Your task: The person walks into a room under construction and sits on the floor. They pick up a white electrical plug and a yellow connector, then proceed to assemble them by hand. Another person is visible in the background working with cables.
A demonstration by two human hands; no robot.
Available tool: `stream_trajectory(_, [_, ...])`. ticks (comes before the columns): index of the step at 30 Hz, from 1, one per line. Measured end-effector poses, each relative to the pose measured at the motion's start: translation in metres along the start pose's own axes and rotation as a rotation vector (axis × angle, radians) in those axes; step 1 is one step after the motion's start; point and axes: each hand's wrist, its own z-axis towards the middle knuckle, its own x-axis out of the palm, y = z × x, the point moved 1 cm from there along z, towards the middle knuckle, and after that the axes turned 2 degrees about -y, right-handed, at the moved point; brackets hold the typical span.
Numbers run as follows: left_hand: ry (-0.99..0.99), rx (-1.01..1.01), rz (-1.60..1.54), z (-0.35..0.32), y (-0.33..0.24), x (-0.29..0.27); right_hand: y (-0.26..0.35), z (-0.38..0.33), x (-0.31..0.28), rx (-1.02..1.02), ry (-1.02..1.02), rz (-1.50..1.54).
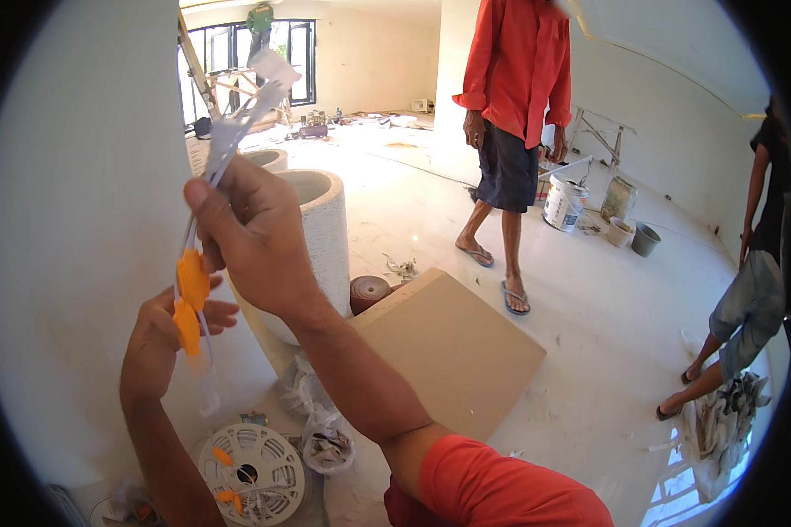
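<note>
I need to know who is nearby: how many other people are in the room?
2. A person in a red shirt and dark shorts stands at top centre; another person in grey shorts is at the right edge, partly cut off.

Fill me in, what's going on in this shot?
A person is holding a clear strip with orange clips up against a white wall. The right hand pinches the strip higher up; the left hand grips it at the clips. Below, a white reel lies on the floor beside a plastic bag. A tan board leans nearby. Another person in a red shirt stands further back near a white bucket.
</note>
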Motion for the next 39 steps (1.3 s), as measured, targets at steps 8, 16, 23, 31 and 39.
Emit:
stream_trajectory(8, [-0.047,-0.021,-0.101,0.002,0.005,0.014,-0.012,0.006,-0.002,-0.026,-0.182,0.136])
stream_trajectory(16, [-0.194,-0.018,-0.068,-0.001,0.000,0.011,-0.006,0.002,-0.003,0.014,-0.170,0.092])
stream_trajectory(23, [-0.045,-0.083,-0.069,-0.003,-0.010,-0.005,-0.019,0.008,-0.015,-0.026,-0.202,-0.066])
stream_trajectory(31, [-0.037,-0.088,-0.062,-0.008,-0.016,-0.020,-0.030,0.011,-0.004,0.059,-0.231,-0.021])
stream_trajectory(39, [0.026,-0.057,-0.078,-0.008,-0.018,-0.018,-0.036,0.011,-0.009,0.099,-0.214,0.054])
